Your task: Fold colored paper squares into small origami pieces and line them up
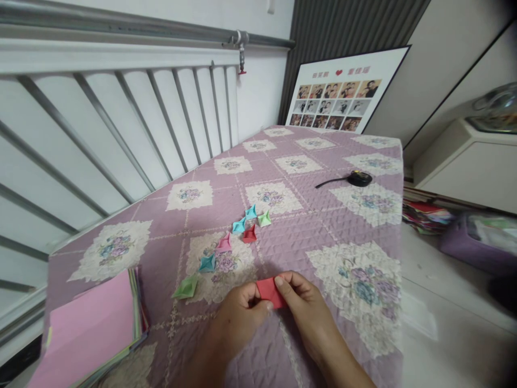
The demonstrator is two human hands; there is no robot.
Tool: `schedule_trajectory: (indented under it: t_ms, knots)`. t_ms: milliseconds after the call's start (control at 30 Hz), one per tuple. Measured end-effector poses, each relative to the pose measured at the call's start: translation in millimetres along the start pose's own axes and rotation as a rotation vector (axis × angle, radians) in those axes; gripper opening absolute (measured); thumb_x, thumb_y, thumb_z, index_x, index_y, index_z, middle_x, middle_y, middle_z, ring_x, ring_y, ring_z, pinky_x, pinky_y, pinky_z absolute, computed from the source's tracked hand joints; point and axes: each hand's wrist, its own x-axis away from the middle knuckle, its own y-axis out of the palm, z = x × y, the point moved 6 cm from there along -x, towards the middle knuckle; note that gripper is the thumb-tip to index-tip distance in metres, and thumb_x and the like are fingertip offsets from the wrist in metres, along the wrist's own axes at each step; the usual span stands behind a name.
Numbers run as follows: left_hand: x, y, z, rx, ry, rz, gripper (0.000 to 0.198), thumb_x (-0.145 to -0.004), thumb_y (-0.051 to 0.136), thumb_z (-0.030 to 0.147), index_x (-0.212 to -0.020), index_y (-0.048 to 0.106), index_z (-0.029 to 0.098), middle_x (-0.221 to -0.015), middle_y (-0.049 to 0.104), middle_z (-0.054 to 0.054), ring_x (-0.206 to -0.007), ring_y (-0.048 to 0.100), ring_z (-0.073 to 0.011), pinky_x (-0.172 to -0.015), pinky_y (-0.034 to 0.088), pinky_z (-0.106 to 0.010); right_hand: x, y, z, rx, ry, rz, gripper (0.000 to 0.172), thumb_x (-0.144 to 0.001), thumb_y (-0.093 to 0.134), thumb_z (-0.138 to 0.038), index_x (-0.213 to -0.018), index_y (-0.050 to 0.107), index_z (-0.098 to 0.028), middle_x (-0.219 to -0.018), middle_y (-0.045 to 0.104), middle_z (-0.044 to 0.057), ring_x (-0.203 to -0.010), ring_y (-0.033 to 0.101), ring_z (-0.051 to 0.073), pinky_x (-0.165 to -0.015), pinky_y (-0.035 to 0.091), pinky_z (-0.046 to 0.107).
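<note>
Between my two hands is a small folded piece of red paper [270, 291], held just over the front of the table. My left hand [245, 312] pinches its left side, thumb along the lower edge. On the right side, my right hand [301, 299] grips it with the thumb pressed on top. Beyond my hands lie several small folded paper pieces in a slanting row: a light green one [186, 287], a teal one [207, 263], a pink one [223, 242], a red one [250, 234], a blue one [239, 225] and others farther back.
A stack of coloured paper [92, 312], pink on top, lies at the table's left front. A black tape-measure-like object [359, 178] with a strap sits at the right. The flowered tablecloth [291, 226] borders a white radiator [121, 124]. A photo board [343, 91] leans behind.
</note>
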Motion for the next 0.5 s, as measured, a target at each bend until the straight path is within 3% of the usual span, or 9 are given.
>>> schedule_trajectory:
  t_ms: [100,367,500]
  knots:
    - [0.2,-0.8,-3.5,-0.02,0.01,0.022,0.021,-0.076,0.053,0.018,-0.09,0.068,0.02,-0.074,0.063,0.002,-0.065,0.052,-0.0139,-0.059,0.037,-0.023,0.5,-1.2,0.4,0.022,-0.036,0.029,0.038,-0.078,0.061,-0.054,-0.065,0.057,-0.019,-0.061,0.051,-0.003,-0.059,0.044,0.012,-0.057,0.037,0.023]
    - [2.8,-3.2,2.2,0.033,0.062,-0.081,0.025,-0.074,0.053,0.017,-0.094,0.067,0.018,-0.079,0.064,0.001,-0.07,0.054,-0.0146,-0.065,0.039,-0.024,1.3,3.5,7.6,-0.021,0.007,0.041,0.038,-0.078,0.061,-0.055,-0.066,0.056,-0.019,-0.06,0.05,-0.003,-0.057,0.042,0.012,-0.055,0.036,0.023]
    - [-0.8,-12.4,1.0,0.104,0.088,0.03,0.017,-0.074,0.057,0.021,-0.089,0.062,0.017,-0.078,0.061,0.001,-0.072,0.054,-0.0138,-0.068,0.04,-0.024,-0.9,6.8,2.3,0.022,0.002,-0.016,0.037,-0.078,0.061,-0.053,-0.064,0.055,-0.019,-0.058,0.049,-0.004,-0.055,0.042,0.011,-0.054,0.035,0.023]
